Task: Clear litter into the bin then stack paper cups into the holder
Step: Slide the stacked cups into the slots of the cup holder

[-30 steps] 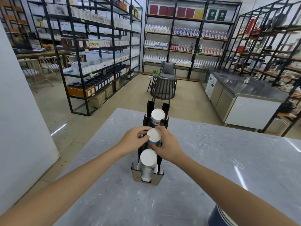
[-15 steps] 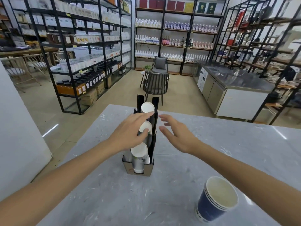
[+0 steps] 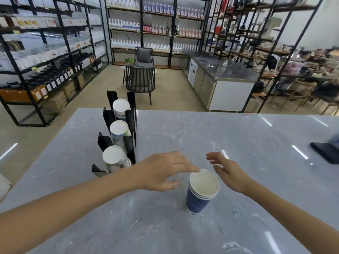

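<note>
A stack of blue paper cups [image 3: 200, 195] stands upright on the grey marble table [image 3: 201, 143], white inside showing. My left hand [image 3: 163, 171] hovers just left of its rim, fingers spread, fingertips near the rim. My right hand [image 3: 227, 171] is open just right of the rim, not touching it. A black stepped cup holder [image 3: 130, 143] stands at the table's left, with three slots. Each slot holds upside-down cups: the near one [image 3: 113, 155], the middle one [image 3: 119, 128] and the far one [image 3: 121, 106].
A dark flat object [image 3: 326, 152] lies at the table's right edge. Beyond the table are a grey chair [image 3: 140, 77], a steel counter [image 3: 225, 83], and black shelving with bottles. People sit at the far right.
Both hands left the cup holder and moved right and toward me, to either side of the blue cup stack. The view shifted down and right.
</note>
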Motion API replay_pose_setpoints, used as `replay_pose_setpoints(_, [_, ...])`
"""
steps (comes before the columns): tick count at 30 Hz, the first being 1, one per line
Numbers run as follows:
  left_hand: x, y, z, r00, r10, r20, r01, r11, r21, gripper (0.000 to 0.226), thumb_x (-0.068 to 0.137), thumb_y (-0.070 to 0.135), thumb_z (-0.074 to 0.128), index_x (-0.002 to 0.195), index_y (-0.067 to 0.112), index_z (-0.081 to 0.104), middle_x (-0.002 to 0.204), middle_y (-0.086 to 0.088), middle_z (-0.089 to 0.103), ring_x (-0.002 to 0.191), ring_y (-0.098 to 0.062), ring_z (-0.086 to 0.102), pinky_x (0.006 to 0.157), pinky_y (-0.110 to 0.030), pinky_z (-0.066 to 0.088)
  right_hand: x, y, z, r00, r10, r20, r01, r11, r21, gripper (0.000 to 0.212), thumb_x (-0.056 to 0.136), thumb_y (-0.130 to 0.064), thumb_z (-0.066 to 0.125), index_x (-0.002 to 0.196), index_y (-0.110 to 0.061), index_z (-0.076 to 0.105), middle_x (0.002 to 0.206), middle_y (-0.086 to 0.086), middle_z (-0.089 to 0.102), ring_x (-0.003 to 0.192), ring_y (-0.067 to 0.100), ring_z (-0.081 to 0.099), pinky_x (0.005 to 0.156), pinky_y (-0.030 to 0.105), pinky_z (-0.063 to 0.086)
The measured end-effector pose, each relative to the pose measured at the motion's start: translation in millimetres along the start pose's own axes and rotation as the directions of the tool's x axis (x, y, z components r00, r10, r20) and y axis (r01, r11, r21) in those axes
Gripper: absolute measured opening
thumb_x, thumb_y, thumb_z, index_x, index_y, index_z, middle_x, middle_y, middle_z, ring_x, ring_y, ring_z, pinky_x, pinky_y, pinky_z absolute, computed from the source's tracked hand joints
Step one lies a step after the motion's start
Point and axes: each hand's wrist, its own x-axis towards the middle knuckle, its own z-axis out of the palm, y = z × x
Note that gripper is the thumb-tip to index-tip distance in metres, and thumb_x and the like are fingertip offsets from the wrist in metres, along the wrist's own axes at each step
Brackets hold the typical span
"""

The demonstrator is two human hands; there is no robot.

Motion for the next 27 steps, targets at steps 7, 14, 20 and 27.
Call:
replay_pose_setpoints(7, [19.2,2.0,27.4,0.99,0.117,0.075,-0.118,0.993,0.009,0.048,0.09,0.024,0.07,0.136,0.026,0.058,0.133,0.008,0.063,0.125,-0.017,0.052,0.098,-0.036,0.049,-55.3,38.6,68.3,0.987,0.103,0.124,-0.122,0.979,0.161,0.07,0.083,-0.024,0.074,0.144,-0.036,0.04,0.136,-0.025,0.055,0.121,-0.01,0.054,0.107,0.031,0.05])
replay_pose_setpoints(14, [26.7,7.6,44.3,0.984,0.177,0.028,-0.178,0.983,0.036,0.014,0.086,0.015,0.076,0.101,0.015,0.075,0.102,0.0,0.075,0.094,-0.026,0.069,0.075,-0.037,0.058,-72.6,28.9,135.9,0.989,0.145,0.022,-0.146,0.959,0.243,0.076,0.07,-0.061,0.082,0.129,-0.059,0.034,0.125,-0.036,0.055,0.112,-0.014,0.057,0.09,0.007,0.044])
replay_pose_setpoints(20, [25.5,4.9,39.7,0.985,0.166,-0.05,-0.167,0.986,-0.009,0.016,0.087,0.012,0.077,0.103,0.012,0.077,0.099,-0.003,0.077,0.09,-0.025,0.072,0.071,-0.037,0.06,-66.2,22.1,139.0,0.982,0.183,-0.046,-0.164,0.947,0.275,0.076,0.071,-0.061,0.077,0.136,-0.037,0.045,0.129,-0.012,0.065,0.111,0.005,0.064,0.092,0.02,0.052])
replay_pose_setpoints(27, [20.1,-10.0,-0.8,0.963,0.191,-0.19,-0.182,0.981,0.063,0.027,0.095,0.007,0.066,0.121,0.008,0.071,0.122,-0.004,0.073,0.12,-0.022,0.067,0.094,-0.04,0.058,-29.0,-12.0,102.6,0.994,0.088,-0.059,-0.064,0.943,0.328,0.077,0.081,-0.039,0.082,0.142,-0.042,0.035,0.141,-0.014,0.057,0.124,0.004,0.058,0.102,0.029,0.053])
